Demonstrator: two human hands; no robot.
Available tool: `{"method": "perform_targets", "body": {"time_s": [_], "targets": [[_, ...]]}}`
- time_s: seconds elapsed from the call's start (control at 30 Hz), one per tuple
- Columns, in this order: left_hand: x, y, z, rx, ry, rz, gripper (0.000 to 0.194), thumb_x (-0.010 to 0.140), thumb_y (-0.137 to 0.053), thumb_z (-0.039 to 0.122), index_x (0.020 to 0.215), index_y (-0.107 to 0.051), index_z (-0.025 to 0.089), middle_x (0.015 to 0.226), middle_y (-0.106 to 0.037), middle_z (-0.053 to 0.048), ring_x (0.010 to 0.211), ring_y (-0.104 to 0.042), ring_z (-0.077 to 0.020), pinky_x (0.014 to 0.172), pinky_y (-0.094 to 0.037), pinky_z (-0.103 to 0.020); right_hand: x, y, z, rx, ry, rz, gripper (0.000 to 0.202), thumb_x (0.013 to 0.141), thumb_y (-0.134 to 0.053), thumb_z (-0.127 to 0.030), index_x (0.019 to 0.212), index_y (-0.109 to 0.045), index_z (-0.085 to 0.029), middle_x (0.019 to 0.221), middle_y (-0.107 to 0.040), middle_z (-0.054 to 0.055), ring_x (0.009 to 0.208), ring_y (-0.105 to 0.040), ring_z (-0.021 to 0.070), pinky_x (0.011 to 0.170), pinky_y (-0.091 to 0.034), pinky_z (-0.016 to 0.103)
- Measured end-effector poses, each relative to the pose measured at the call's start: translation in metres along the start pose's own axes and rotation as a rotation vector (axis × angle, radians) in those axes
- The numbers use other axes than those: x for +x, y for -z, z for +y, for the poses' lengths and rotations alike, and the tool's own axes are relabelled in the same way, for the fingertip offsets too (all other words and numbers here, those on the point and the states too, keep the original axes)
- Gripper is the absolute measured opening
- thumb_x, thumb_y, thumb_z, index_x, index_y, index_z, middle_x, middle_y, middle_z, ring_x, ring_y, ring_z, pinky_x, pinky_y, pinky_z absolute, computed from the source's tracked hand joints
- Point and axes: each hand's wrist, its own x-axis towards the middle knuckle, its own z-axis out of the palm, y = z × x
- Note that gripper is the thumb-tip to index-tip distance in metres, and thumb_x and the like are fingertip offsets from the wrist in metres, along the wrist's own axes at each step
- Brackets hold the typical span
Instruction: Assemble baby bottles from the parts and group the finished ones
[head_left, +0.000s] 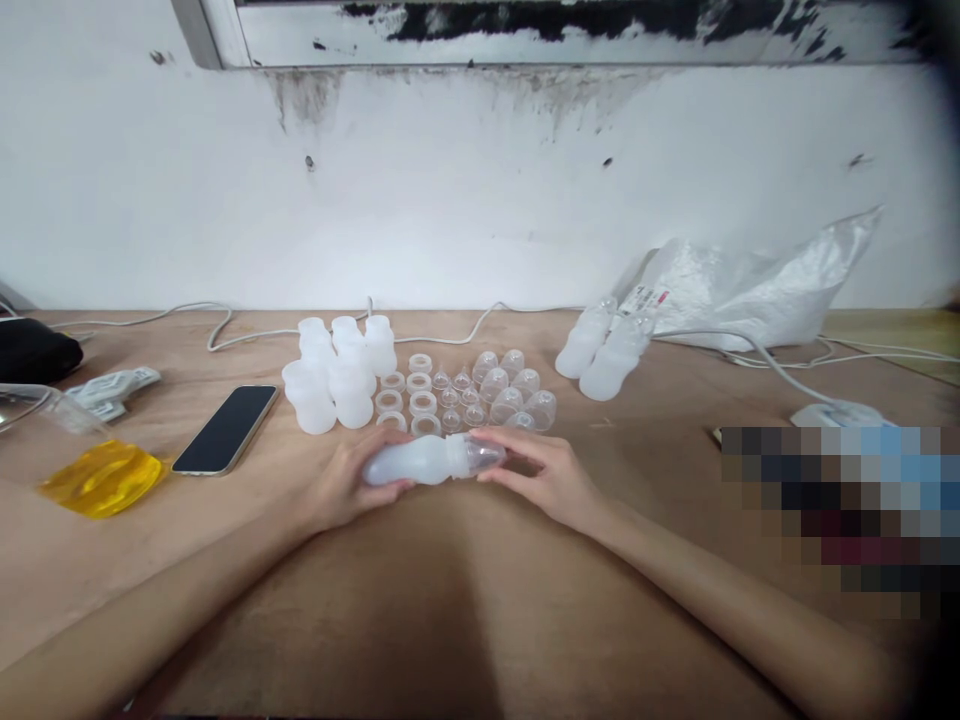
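A milky white baby bottle (pixel 424 461) with a clear cap lies sideways between my two hands, just above the table. My left hand (pixel 352 475) is wrapped round its base end. The fingers of my right hand (pixel 536 472) pinch the clear cap (pixel 484 455) at the other end. Beyond the bottle stand several open white bottle bodies (pixel 335 375). To their right are rows of collar rings (pixel 421 403), then clear nipples (pixel 452 397), then clear caps (pixel 508 388). Two capped bottles (pixel 609 370) lean at the right rear.
A phone (pixel 226 430) and a clear container with yellow contents (pixel 105 478) are on the left, near a black item (pixel 37 350). A plastic bag (pixel 742 290) sits at the right rear. White cables (pixel 480 325) run along the wall. A blurred-out patch covers the right edge.
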Motion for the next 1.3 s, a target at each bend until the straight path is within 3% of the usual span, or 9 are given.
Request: {"method": "perform_targets", "body": {"time_s": [0.2, 0.63, 1.03, 1.17, 1.23, 1.3], "targets": [[-0.002, -0.001, -0.003, -0.043, -0.035, -0.017, 0.034, 0.077, -0.056, 0.03, 0.108, -0.045, 0.022, 0.1, -0.057, -0.003, 0.086, -0.056, -0.0171, 0.071, -0.046, -0.027, -0.003, -0.002, 0.0, -0.018, 0.014, -0.019, 0.037, 0.073, -0.063, -0.028, 0.11, -0.059, -0.026, 0.109, -0.062, 0.001, 0.093, -0.06, 0.0181, 0.083, -0.05, 0.032], [-0.003, -0.001, 0.006, -0.09, 0.059, -0.056, 0.033, 0.077, -0.055, 0.034, 0.105, -0.046, 0.018, 0.096, -0.057, -0.003, 0.081, -0.056, -0.0174, 0.069, -0.045, -0.028, -0.007, -0.01, 0.003, -0.046, 0.13, 0.046, 0.038, 0.072, -0.064, -0.027, 0.11, -0.058, -0.023, 0.105, -0.063, 0.002, 0.092, -0.061, 0.016, 0.084, -0.05, 0.029], [-0.004, -0.006, 0.004, -0.088, 0.008, 0.0, 0.034, 0.076, -0.058, 0.031, 0.106, -0.045, 0.02, 0.101, -0.056, -0.004, 0.091, -0.055, -0.0195, 0.076, -0.046, -0.031, -0.007, -0.007, -0.006, -0.121, 0.191, 0.046, 0.036, 0.074, -0.062, -0.026, 0.11, -0.057, -0.02, 0.106, -0.063, 0.004, 0.093, -0.06, 0.0157, 0.085, -0.049, 0.029], [-0.006, -0.007, 0.003, -0.152, -0.062, 0.064, 0.049, 0.073, -0.062, 0.031, 0.115, -0.038, 0.022, 0.11, -0.051, -0.007, 0.103, -0.049, -0.0223, 0.088, -0.041, -0.037, -0.001, 0.008, -0.023, -0.182, 0.281, 0.008, 0.034, 0.076, -0.06, -0.026, 0.11, -0.057, -0.021, 0.107, -0.062, 0.003, 0.095, -0.059, 0.015, 0.086, -0.048, 0.028], [-0.007, -0.009, 0.002, -0.205, -0.105, 0.118, 0.065, 0.069, -0.067, 0.033, 0.122, -0.03, 0.023, 0.118, -0.044, -0.009, 0.111, -0.043, -0.0252, 0.092, -0.039, -0.04, 0.002, 0.026, -0.033, -0.246, 0.284, 0.006, 0.034, 0.077, -0.06, -0.027, 0.11, -0.057, -0.023, 0.108, -0.061, 0.003, 0.096, -0.059, 0.016, 0.087, -0.048, 0.031], [-0.008, -0.011, 0.0, -0.259, -0.112, 0.166, 0.073, 0.069, -0.067, 0.031, 0.128, -0.024, 0.024, 0.124, -0.037, -0.012, 0.112, -0.04, -0.0256, 0.088, -0.042, -0.039, 0.003, 0.052, -0.041, -0.302, 0.219, 0.084, 0.035, 0.075, -0.061, -0.032, 0.109, -0.057, -0.023, 0.106, -0.062, 0.003, 0.092, -0.06, 0.0174, 0.084, -0.049, 0.033]]}}
